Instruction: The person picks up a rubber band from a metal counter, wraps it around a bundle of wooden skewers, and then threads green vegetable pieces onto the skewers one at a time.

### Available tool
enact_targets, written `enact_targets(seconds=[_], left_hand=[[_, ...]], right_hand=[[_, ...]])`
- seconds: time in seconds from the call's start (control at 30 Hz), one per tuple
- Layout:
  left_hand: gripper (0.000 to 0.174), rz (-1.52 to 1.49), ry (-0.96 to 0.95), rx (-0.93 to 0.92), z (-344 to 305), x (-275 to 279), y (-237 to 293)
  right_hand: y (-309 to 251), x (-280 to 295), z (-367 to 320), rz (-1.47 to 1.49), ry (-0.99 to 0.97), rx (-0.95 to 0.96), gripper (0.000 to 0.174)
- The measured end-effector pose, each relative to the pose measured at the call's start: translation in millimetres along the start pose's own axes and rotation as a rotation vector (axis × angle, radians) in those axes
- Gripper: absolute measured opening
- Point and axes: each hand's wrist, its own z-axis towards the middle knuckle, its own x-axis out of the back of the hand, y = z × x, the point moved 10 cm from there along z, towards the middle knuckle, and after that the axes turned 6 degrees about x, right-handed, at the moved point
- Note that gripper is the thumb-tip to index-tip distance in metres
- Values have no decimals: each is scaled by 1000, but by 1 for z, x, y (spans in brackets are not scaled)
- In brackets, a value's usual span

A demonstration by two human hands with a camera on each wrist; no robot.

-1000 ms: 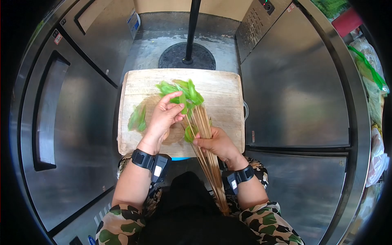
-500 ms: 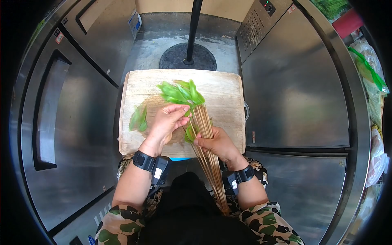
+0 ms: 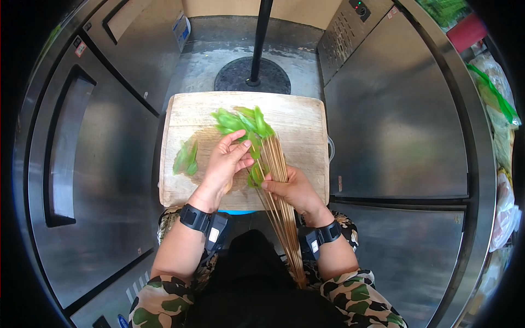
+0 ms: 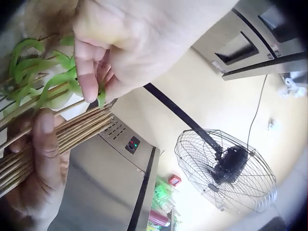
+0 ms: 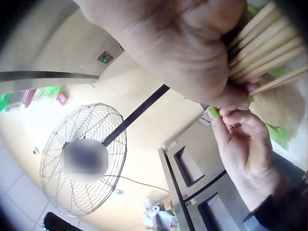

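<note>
My right hand (image 3: 295,191) grips a thick bundle of bamboo skewers (image 3: 287,218), which runs down toward the lap. Thin green vegetable slices (image 3: 235,119) are threaded at the far ends, fanned over the wooden cutting board (image 3: 301,123). One skewer (image 4: 72,108) stands apart from the bundle in the left wrist view. Near its tip my left hand (image 3: 223,163) pinches a green slice (image 4: 101,98) between thumb and fingers. Another green slice (image 3: 256,176) sits by the right thumb. In the right wrist view, the left fingertips are close under the right hand.
A few loose green slices (image 3: 186,158) lie at the board's left. Steel cabinets (image 3: 394,120) stand on both sides. Beyond the board is a black round stand base (image 3: 235,82); its fan (image 4: 226,168) shows in the wrist views. Bagged goods (image 3: 495,98) line the right edge.
The left hand moved down and slightly right to the skewer by half a second ago, covering the slice. Now its index finger is raised and the slice shows along the skewer.
</note>
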Motion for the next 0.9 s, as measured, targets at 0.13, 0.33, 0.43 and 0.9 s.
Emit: enact_targets(seconds=[0.13, 0.33, 0.43, 0.9], left_hand=[[27, -81, 0, -2, 0, -1, 4], [20, -97, -9, -43, 2, -2, 8], [16, -5, 22, -92, -2, -1, 15], [8, 186, 76, -337, -11, -11, 27]], right_hand=[[0, -1, -1, -6, 1, -8, 8], [2, -1, 0, 9, -14, 11, 7], [1, -1, -1, 7, -15, 15, 7], [5, 1, -2, 27, -4, -2, 8]])
